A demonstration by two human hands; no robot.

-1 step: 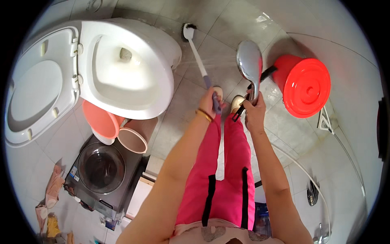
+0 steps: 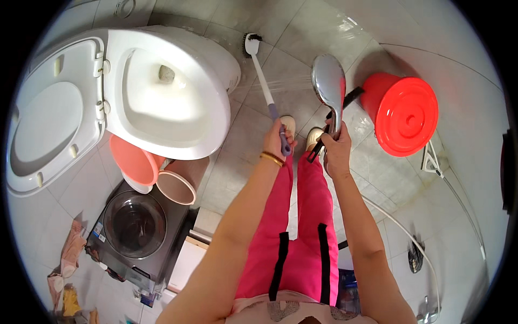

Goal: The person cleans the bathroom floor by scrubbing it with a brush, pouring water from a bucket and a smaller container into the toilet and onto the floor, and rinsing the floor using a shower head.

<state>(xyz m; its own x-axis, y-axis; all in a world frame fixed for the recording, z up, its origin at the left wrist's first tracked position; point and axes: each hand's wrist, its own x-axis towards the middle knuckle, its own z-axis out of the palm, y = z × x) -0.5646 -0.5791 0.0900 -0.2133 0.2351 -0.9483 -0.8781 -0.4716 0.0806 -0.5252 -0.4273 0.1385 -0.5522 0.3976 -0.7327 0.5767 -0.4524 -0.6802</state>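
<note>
So we're standing on the grey tiled floor [image 2: 240,135] with both hands full. Our left hand [image 2: 279,140] is gripping the purple end of a scrub brush [image 2: 262,80], fingers curled round it, and its dark-bristled head is pointing away from us, over the tiles just right of the white toilet [image 2: 220,110]. Our right hand [image 2: 337,154] is clutching a chrome shower head [image 2: 328,81] by its handle, plus a long black tool [image 2: 353,97] that's crossing behind it. Thin water streams [image 2: 278,85] are shooting left from the shower head. A lidded red bucket [image 2: 407,116] is sitting near it, on the right.
</note>
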